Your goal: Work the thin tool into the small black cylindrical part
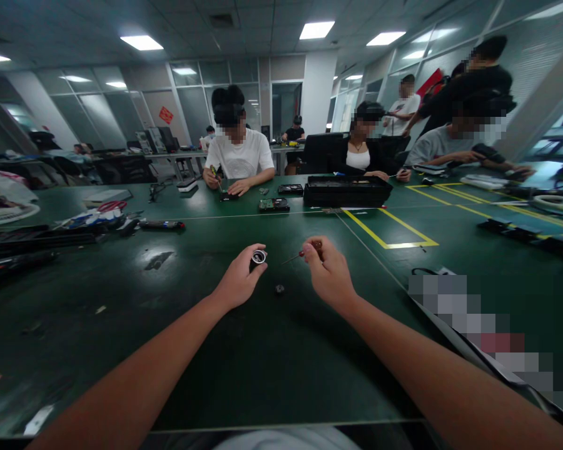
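Though dark-sided, a silver-rimmed cylinder (258, 257).

black box (347, 192): contents too dark to read
small dark part (279, 289), nearer than box: too small to ID
ring-ended part (258, 257), left of that box: sides behind left hand (241, 278)
thin-shafted tool (293, 258), nearer than box: handle partly behind right hand (327, 272)
plastic bag (4, 195), far left of box: edge-cut
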Action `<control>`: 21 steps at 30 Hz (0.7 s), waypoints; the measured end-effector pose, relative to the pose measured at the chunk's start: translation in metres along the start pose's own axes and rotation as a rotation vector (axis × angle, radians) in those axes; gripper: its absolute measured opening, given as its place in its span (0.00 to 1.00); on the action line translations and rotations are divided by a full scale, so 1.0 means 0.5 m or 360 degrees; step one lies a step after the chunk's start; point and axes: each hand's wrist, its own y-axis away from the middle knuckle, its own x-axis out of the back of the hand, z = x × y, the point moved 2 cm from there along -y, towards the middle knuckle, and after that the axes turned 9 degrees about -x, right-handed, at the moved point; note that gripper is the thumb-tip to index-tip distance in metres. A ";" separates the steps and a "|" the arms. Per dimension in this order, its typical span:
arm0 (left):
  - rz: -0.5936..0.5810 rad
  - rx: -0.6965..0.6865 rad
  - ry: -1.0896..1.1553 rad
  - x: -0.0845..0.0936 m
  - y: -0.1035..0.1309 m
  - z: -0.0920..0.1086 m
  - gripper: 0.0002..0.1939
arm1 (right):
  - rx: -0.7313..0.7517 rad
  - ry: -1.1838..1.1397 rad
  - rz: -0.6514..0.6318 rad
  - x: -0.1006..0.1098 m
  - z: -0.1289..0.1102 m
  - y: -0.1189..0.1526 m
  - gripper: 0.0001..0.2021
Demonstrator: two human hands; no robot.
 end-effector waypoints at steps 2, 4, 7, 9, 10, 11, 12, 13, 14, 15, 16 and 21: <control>-0.0076 0.0003 -0.0035 0.003 0.003 0.013 0.23 | 0.0001 -0.0015 -0.0001 -0.001 0.001 -0.001 0.11; -0.0195 -0.0016 -0.0140 0.003 0.005 0.027 0.23 | 0.0001 -0.0022 0.0006 -0.002 0.003 -0.001 0.11; -0.0466 -0.0085 -0.0300 -0.004 0.005 0.039 0.14 | -0.0004 -0.0036 0.0008 -0.004 0.006 -0.002 0.11; -0.0635 -0.0151 -0.0363 -0.013 0.006 0.040 0.14 | -0.0017 -0.0060 -0.0004 -0.006 0.009 -0.002 0.11; -0.0692 -0.0185 -0.0394 -0.018 0.007 0.039 0.14 | -0.0026 -0.0074 -0.0011 -0.007 0.010 -0.002 0.12; -0.0729 -0.0215 -0.0429 -0.022 0.007 0.037 0.14 | -0.0035 -0.0087 -0.0020 -0.007 0.011 -0.002 0.12; -0.0756 -0.0234 -0.0467 -0.027 0.008 0.034 0.15 | -0.0043 -0.0093 -0.0028 -0.008 0.012 -0.002 0.12; -0.0772 -0.0232 -0.0501 -0.031 0.009 0.032 0.17 | -0.0047 -0.0098 -0.0032 -0.009 0.012 -0.002 0.12; -0.0777 -0.0210 -0.0525 -0.035 0.009 0.029 0.19 | -0.0047 -0.0100 -0.0032 -0.010 0.012 -0.002 0.11; -0.0784 -0.0176 -0.0539 -0.038 0.009 0.026 0.21 | -0.0046 -0.0103 -0.0030 -0.011 0.012 -0.002 0.11; -0.0794 -0.0137 -0.0543 -0.041 0.009 0.023 0.22 | -0.0046 -0.0109 -0.0031 -0.011 0.012 -0.003 0.11; -0.0828 -0.0042 -0.0494 -0.044 0.008 0.019 0.16 | -0.0086 -0.0147 -0.0059 -0.014 0.016 -0.004 0.12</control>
